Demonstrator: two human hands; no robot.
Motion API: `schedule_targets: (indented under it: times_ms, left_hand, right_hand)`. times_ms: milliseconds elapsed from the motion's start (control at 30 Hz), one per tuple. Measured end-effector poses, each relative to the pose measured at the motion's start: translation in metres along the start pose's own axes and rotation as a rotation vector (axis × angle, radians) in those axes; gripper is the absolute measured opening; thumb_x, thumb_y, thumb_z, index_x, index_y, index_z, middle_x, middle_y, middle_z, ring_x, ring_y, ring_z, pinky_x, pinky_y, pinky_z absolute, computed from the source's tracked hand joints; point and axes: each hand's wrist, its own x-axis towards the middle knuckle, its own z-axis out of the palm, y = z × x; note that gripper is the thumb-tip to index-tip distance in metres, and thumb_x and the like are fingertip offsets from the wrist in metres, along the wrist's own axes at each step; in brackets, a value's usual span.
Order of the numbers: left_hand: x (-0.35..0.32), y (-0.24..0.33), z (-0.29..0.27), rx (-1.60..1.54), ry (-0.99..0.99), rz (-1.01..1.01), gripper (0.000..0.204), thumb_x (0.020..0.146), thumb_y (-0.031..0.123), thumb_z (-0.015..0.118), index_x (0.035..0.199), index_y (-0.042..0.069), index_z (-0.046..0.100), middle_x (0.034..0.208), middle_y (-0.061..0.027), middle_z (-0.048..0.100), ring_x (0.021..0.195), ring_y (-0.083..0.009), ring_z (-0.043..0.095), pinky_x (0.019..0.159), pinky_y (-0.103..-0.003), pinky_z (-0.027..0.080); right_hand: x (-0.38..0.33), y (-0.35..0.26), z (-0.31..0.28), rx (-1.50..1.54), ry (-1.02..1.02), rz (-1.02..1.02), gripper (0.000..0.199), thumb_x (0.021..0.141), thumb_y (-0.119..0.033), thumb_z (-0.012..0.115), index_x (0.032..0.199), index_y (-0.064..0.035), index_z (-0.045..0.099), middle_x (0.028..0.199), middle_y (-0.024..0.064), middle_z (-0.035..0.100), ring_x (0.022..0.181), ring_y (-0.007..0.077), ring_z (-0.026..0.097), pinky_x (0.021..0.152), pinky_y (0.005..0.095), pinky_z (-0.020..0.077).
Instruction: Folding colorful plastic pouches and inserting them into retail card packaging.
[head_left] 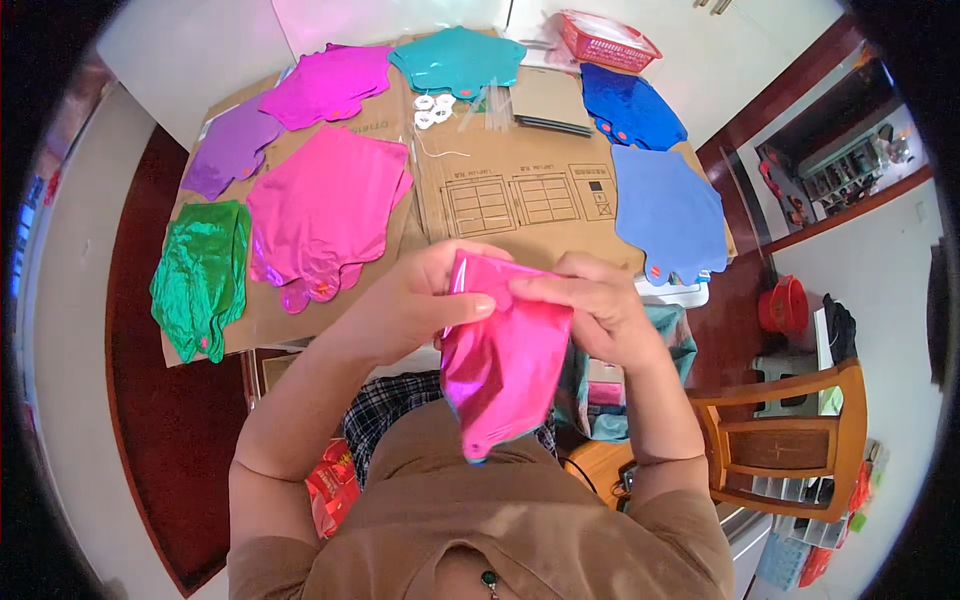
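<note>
A shiny pink foil balloon (505, 370), flat and seemingly folded, hangs in front of my body above the near edge of the cardboard. My left hand (425, 300) pinches its upper left corner, thumb lying on the front. From the other side my right hand (605, 310) grips the upper right part, thumb pressed on the foil. The balloon's narrow tail points down toward my shirt, with a bit of blue at its tip. Fingers behind the foil are hidden. Closest to my left hand lies a stack of flat pink foil balloons (335, 200).
Cardboard (520, 150) covers the table. Around it lie flat balloon stacks: green (200, 270), purple (235, 150), magenta (330, 85), teal (458, 62), dark blue (632, 105), light blue (670, 210). White ribbon rolls (432, 110), clear strips (495, 108) and a red basket (608, 40) sit farther back. A wooden chair (780, 440) stands right.
</note>
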Motion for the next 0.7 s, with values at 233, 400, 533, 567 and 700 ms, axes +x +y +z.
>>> schedule_targets:
  times_ms: [233,400,533,567,700]
  left_hand:
    - [0.006,-0.008,-0.008,-0.145,0.109,-0.048,0.052,0.088,0.008,0.062,0.135,0.001,0.041,0.12,-0.0112,0.057,0.108,-0.0176,0.058,0.094,-0.033,0.048]
    - [0.008,-0.028,-0.025,-0.024,0.225,-0.161,0.043,0.092,0.021,0.06,0.13,0.004,0.048,0.107,-0.0062,0.061,0.091,-0.0099,0.059,0.067,-0.022,0.043]
    - [-0.007,-0.041,-0.046,0.182,0.191,-0.025,0.038,0.094,0.027,0.059,0.122,0.002,0.056,0.103,-0.0041,0.064,0.083,-0.0069,0.059,0.066,-0.022,0.045]
    - [-0.011,-0.048,-0.041,0.106,0.163,0.037,0.035,0.094,0.025,0.059,0.118,0.001,0.058,0.102,-0.0038,0.064,0.082,-0.0063,0.059,0.068,-0.023,0.046]
    - [-0.017,-0.042,-0.024,0.103,0.134,-0.054,0.022,0.092,0.015,0.06,0.105,-0.003,0.064,0.093,-0.0014,0.066,0.08,-0.0042,0.057,0.07,-0.024,0.047]
  right_hand:
    - [-0.006,0.017,0.016,-0.473,0.183,-0.196,0.069,0.071,-0.013,0.065,0.136,-0.0034,0.042,0.138,0.0213,0.045,0.124,0.0393,0.046,0.103,0.046,0.0372]
    - [-0.001,0.024,0.017,-0.335,0.076,-0.189,0.036,0.07,-0.013,0.068,0.105,-0.0036,0.064,0.108,0.0142,0.066,0.097,0.033,0.063,0.082,0.0419,0.0489]
    - [-0.023,0.034,0.032,0.483,0.041,0.54,0.012,0.086,-0.003,0.065,0.098,-0.0029,0.067,0.086,-0.0034,0.067,0.072,0.0059,0.058,0.066,0.0241,0.0474]
    - [-0.024,0.037,0.038,0.643,0.008,0.5,0.008,0.09,-0.005,0.065,0.096,-0.0029,0.068,0.083,-0.0088,0.064,0.074,-0.0017,0.051,0.064,0.0192,0.0441]
    - [-0.02,0.026,0.048,0.898,-0.157,0.687,0.015,0.088,-0.004,0.065,0.103,-0.0039,0.068,0.089,-0.005,0.066,0.076,0.0018,0.056,0.071,0.0214,0.0474]
